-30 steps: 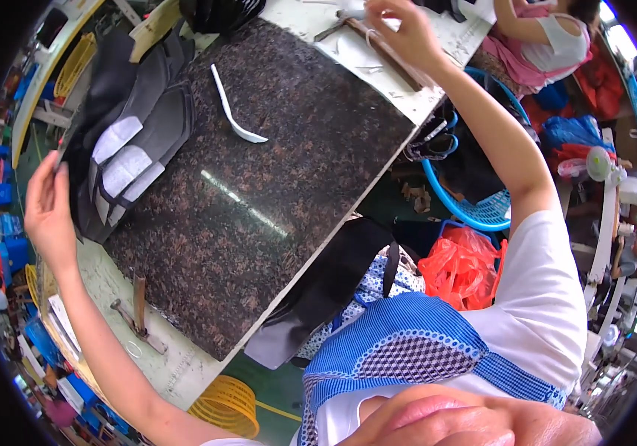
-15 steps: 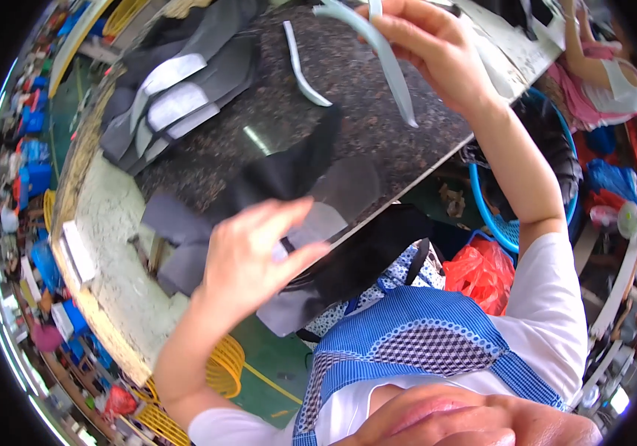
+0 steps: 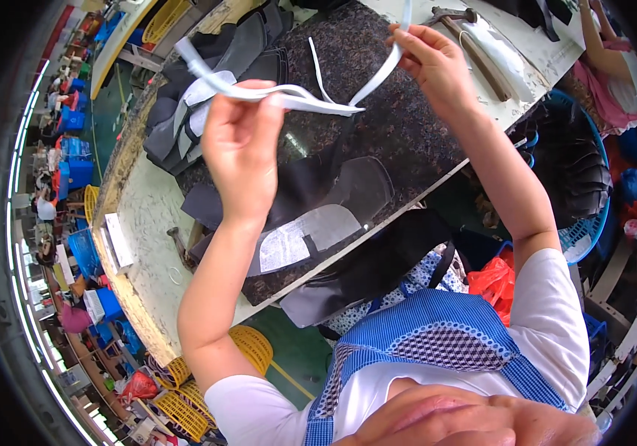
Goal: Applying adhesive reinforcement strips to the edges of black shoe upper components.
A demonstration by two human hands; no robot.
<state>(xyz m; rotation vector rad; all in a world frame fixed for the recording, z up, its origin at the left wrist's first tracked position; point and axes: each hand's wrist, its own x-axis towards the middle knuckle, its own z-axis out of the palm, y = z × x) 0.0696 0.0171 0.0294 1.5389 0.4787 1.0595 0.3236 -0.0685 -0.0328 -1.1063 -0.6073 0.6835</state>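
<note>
White, thin and limp: the strip (image 3: pixel 318 100) I am holding is stretched in the air above the bench, both ends pinched. My left hand (image 3: pixel 240 149) is closed on one end, thumb against curled fingers, with a loose tail trailing off to the left over the stacked pieces; my right hand (image 3: pixel 433 63) is closed on the other end, higher and further right, so the strip sags into a shallow V between them. Risk, as I judge it: the grip on each side is only a fingertip pinch on a narrow, slick-looking band, so an uneven pull could slide one end free and drop the strip onto the dark work below. It also looks twisted near the left hand; if that twist is not cleared it may fold on itself. A second white strip (image 3: pixel 320 70) lies on the slab just behind, easy to confuse with the one held. Surface: a dark speckled stone slab (image 3: pixel 400 141) set into a pale, worn workbench (image 3: pixel 147 245). On it sit dark cut material pieces (image 3: pixel 311 186), one with a pale translucent panel (image 3: pixel 307 234), and a stack of grey and black pieces (image 3: pixel 207 89) at the far left. A hammer (image 3: pixel 463 33) lies at the far right corner. Room: a busy workshop, blue bins (image 3: pixel 73 145) and yellow baskets (image 3: pixel 255 346) on a green floor, another person (image 3: pixel 615 59) at upper right.
</note>
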